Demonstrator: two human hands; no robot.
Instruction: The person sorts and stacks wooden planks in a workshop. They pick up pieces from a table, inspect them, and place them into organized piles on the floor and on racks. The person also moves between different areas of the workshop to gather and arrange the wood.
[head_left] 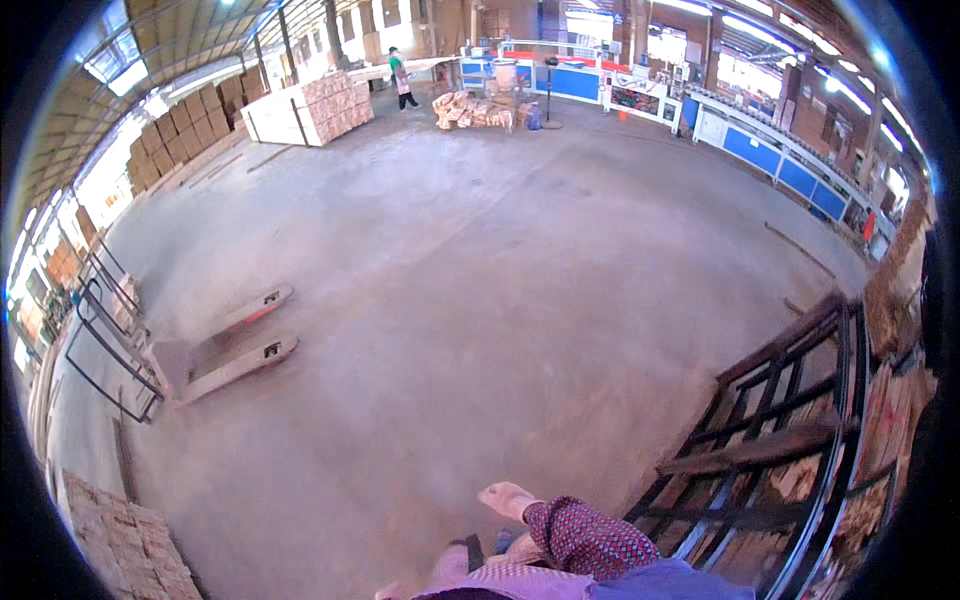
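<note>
My right hand (pixel 508 498) reaches out from a red-and-blue patterned sleeve (pixel 595 538) near the lower edge. It hangs over the bare grey floor (pixel 470 330) with its fingers loosely stretched toward the left, and I see nothing in it. At the very bottom, a pale bit of what looks like my left hand (pixel 388 592) shows; its fingers are too cut off to read. The dark metal frame rack (pixel 770 430) stands to the right of my right hand, apart from it.
A pallet truck (pixel 185 365) with two forks stands at the left. Stacked wood (pixel 130 545) lies at the lower left. Farther off are a big lumber stack (pixel 315 110), a wood pile (pixel 470 110), a person (pixel 400 78) and blue-and-white machines (pixel 575 82). A long conveyor (pixel 780 165) runs along the right.
</note>
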